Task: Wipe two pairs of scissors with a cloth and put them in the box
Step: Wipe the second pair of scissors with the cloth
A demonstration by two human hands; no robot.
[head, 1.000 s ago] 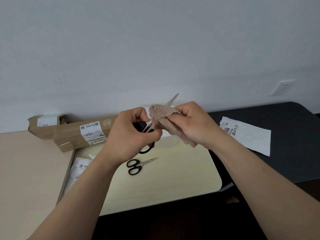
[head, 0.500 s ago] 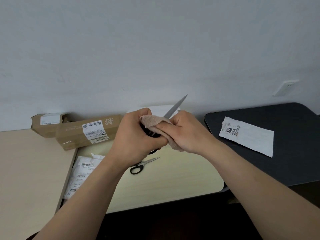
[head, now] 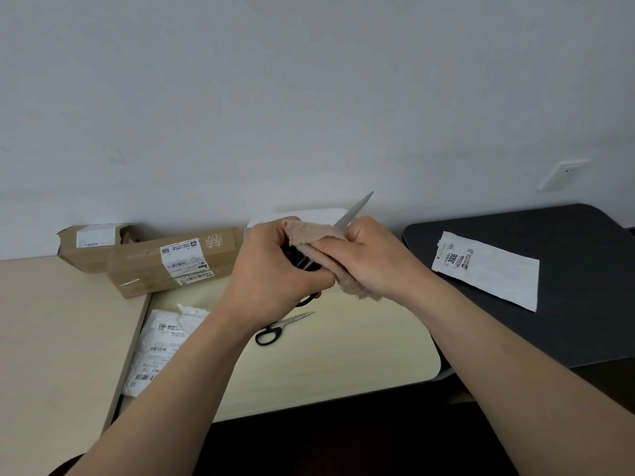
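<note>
Scissors [head: 355,208], steel-bladed with black handles, held in the air above the pale yellow tabletop [head: 343,355], tip pointing up and right. Left hand [head: 275,276] curled round the handles. Right hand [head: 378,259] pinches fluffy beige cloth [head: 316,235] around the blade base. Second pair of black-handled scissors [head: 280,328] lies flat on the tabletop below the left wrist, blades together.

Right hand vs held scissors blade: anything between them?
Head view: the beige cloth sits between the right hand and the held scissors; only the blade tip shows.

"3006" on white paper slip [head: 498,274]
</note>
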